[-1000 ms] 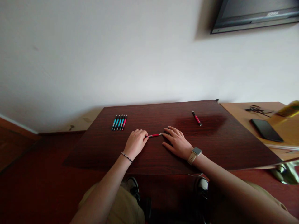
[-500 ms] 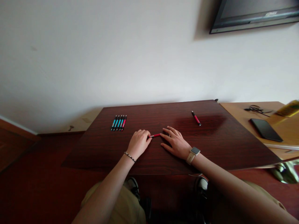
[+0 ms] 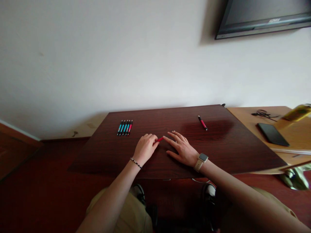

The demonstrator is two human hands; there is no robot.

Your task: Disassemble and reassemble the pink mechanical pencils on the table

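My left hand (image 3: 145,147) is closed on a red pen (image 3: 159,139) at the middle of the dark wooden table (image 3: 160,123); part of the pen is hidden under its fingers. My right hand (image 3: 181,147) is open, its fingers spread low over the tabletop, with the index fingertip at the pen's exposed end. To the left, several pens (image 3: 124,127) lie side by side in a row, mostly turquoise, with a pink-red one at the right end. Another pink-red pen (image 3: 202,123) lies alone at the right, beyond my right hand.
A lighter wooden desk (image 3: 243,116) adjoins on the right, bearing a black phone-like slab (image 3: 272,134), a coiled black cable (image 3: 264,113) and a yellow object (image 3: 297,112). The wall (image 3: 145,58) rises behind the table, with a screen (image 3: 264,17) mounted at upper right.
The red pen has tilted, and less of it shows beyond my left hand. My right index fingertip has shifted slightly left with the pen's end. The view has shifted slightly.
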